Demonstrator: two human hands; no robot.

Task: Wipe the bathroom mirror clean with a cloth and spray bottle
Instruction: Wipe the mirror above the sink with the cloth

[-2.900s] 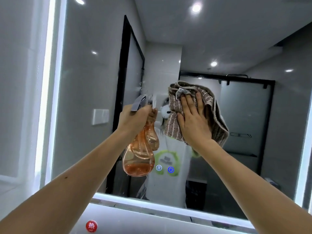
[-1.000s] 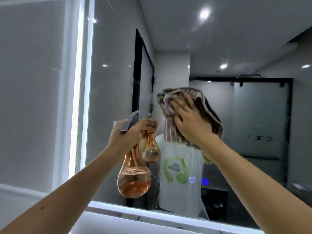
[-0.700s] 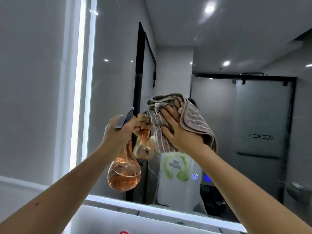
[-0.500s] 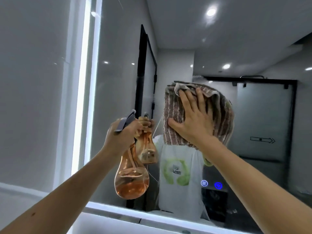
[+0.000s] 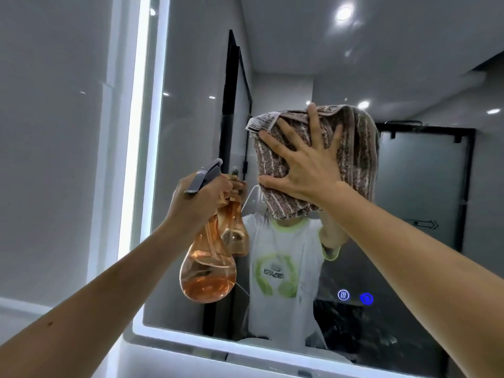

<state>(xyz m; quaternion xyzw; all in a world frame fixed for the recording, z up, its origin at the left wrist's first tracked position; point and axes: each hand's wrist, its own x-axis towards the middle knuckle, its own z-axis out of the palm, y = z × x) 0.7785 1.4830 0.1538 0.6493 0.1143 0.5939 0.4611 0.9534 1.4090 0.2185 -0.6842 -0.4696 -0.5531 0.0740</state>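
Note:
The large lit mirror [image 5: 409, 64] fills most of the view. My right hand [image 5: 308, 165] lies flat with fingers spread on a brown striped cloth [image 5: 357, 154], pressing it against the glass near the middle; a white label sticks out at the cloth's top left. My left hand [image 5: 201, 195] grips the neck of a clear orange spray bottle [image 5: 207, 271] with a grey trigger, held just in front of the mirror, left of the cloth. The bottle holds some liquid at the bottom.
A bright light strip [image 5: 139, 126] runs down the mirror's left edge and along its bottom edge [image 5: 245, 347]. Two blue touch icons [image 5: 354, 296] glow on the lower glass. A grey tiled wall [image 5: 54, 132] lies to the left.
My right hand has swept the cloth left, then up and to the right across the glass, and its fingers are now spread wider. The left hand with the bottle has stayed about level.

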